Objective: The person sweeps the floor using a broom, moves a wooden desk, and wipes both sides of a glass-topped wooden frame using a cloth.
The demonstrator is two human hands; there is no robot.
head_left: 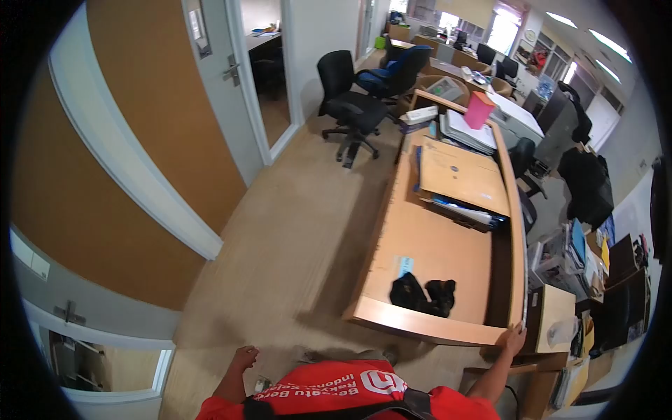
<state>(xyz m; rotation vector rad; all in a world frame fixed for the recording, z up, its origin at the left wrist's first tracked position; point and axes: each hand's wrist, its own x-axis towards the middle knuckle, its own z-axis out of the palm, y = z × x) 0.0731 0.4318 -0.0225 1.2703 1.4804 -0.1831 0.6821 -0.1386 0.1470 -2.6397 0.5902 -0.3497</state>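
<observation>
My right hand [516,339] is at the near right corner of a wooden counter desk [448,332], its fingers bent over the raised rim. Low on the left, my left hand [245,358] hangs beside my body, fingers loosely curled with nothing visible in them. On the desktop, close to the near rim, lies a crumpled black bundle [423,295], whose kind I cannot make out. A light blue label [405,266] sits just behind it. Farther back, a large brown envelope [465,178] tops a stack of folders and papers.
Papers and a pink box [479,110] stand at the desk's far end. A black office chair [350,105] is beyond its left side. Doors [224,77] line the left wall. Document bins [560,262] and a small cabinet [556,318] stand on the right.
</observation>
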